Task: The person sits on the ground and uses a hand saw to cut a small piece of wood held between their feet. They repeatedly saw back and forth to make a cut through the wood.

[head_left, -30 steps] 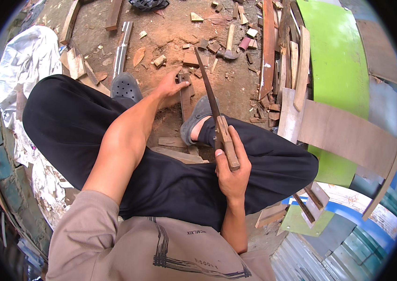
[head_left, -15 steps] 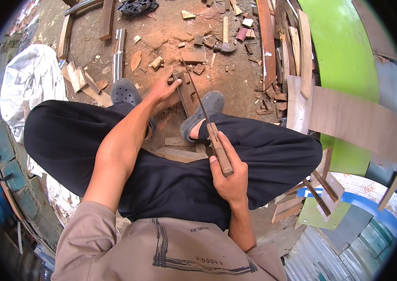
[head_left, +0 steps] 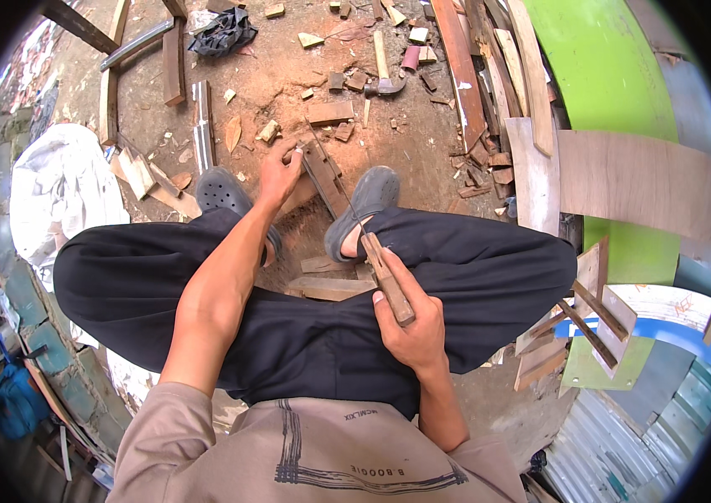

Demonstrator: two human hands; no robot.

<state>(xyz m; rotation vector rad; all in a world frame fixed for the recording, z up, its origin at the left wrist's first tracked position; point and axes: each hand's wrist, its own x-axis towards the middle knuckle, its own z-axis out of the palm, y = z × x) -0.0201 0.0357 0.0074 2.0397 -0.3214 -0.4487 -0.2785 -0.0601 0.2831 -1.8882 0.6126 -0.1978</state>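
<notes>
Sawing seems in hand: the right hand [head_left: 414, 331] wraps the handsaw [head_left: 384, 275], the left hand [head_left: 278, 174] curls closed onto the brown board [head_left: 328, 180]; the next stroke calls for steady bracing.

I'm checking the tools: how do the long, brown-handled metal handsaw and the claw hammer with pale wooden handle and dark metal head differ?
The handsaw is gripped in the person's bare right hand, while the claw hammer lies on the brown dirt ground. The handsaw's metal part is a long, narrow blade; the claw hammer's is a short, curved head. The handsaw's handle is browner, the claw hammer's paler. Both have wooden handles.
</notes>
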